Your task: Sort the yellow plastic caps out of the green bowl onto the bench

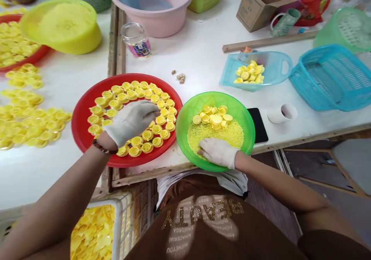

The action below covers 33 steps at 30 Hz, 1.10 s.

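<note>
My left hand (135, 120), in a white glove, is over a red round tray (79, 128). Its fingers are pressed together, the tips close to small round yellow plastic cups (147, 135) set in rings on the tray; whatever they pinch is hidden. To the right, a green bowl (249, 136) holds fine yellow granules (234, 134) and a heap of similar yellow pieces (216, 118). My right hand (218, 151), also gloved, rests in the bowl with bent fingers against the granules. Its fingertips partly hide what is in them.
Behind stand a pink basin (174, 24), a glass jar (136, 41) and a blue scoop (272, 74) with yellow pieces. A blue basket (333, 78), cup (282, 113) and black phone (257, 124) are right. More yellow cups (31, 126) and a yellow bowl (84, 39) lie left.
</note>
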Each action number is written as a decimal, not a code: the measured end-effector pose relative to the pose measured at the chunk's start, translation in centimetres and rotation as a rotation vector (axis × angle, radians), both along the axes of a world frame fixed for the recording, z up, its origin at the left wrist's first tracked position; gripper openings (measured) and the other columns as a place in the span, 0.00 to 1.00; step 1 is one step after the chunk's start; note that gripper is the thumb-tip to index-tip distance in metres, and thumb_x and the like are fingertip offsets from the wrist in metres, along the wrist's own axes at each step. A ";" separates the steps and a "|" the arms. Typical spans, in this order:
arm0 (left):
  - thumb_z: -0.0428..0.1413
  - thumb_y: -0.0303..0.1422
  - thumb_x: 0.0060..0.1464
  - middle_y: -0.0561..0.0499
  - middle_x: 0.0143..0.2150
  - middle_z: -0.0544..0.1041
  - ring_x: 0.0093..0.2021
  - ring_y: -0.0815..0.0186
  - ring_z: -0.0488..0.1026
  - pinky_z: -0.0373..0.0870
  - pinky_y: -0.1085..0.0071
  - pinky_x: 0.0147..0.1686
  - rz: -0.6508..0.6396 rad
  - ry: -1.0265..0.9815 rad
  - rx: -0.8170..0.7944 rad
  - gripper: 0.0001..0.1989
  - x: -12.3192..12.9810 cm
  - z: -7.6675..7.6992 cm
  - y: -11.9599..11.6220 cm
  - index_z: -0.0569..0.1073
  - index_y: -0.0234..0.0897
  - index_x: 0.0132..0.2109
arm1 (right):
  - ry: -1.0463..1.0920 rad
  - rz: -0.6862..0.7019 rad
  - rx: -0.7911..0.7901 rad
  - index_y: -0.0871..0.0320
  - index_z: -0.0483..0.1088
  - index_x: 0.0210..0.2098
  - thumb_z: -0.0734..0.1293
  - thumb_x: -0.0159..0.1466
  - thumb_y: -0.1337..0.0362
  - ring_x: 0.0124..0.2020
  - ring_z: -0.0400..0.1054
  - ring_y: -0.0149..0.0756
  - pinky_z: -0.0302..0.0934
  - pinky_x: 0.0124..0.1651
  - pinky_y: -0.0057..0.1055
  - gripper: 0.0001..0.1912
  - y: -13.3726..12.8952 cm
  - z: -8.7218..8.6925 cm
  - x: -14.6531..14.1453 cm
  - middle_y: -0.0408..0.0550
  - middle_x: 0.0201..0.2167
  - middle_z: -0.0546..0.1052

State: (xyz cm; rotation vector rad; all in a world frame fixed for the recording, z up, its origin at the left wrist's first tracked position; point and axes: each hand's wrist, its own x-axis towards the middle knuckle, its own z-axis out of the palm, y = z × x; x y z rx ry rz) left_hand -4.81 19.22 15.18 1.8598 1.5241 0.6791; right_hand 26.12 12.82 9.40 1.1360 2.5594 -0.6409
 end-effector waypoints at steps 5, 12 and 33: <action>0.48 0.22 0.59 0.37 0.44 0.79 0.42 0.52 0.76 0.68 0.60 0.43 -0.273 0.398 0.069 0.16 10.7 -0.3 0.9 0.81 0.33 0.42 | 0.399 -0.306 -0.300 0.57 0.66 0.27 0.62 0.73 0.55 0.28 0.65 0.33 0.57 0.33 0.31 0.19 1.2 0.1 0.6 0.44 0.25 0.73; 0.45 0.17 0.59 0.24 0.43 0.78 0.47 0.38 0.77 0.68 0.53 0.43 -0.285 0.657 -0.019 0.17 17.4 -4.0 1.8 0.79 0.22 0.44 | 1.331 -1.148 -1.220 0.56 0.62 0.32 0.68 0.66 0.48 0.17 0.56 0.24 0.48 0.20 0.22 0.19 3.0 0.8 3.0 0.34 0.19 0.62; 0.68 0.29 0.51 0.45 0.47 0.80 0.42 0.60 0.82 0.80 0.65 0.47 -0.144 -1.211 -1.058 0.23 16.2 -4.3 -3.7 0.75 0.35 0.54 | 1.777 -1.038 -0.325 0.53 0.60 0.27 0.63 0.66 0.35 0.18 0.61 0.27 0.55 0.22 0.28 0.29 3.2 5.6 0.7 0.36 0.20 0.61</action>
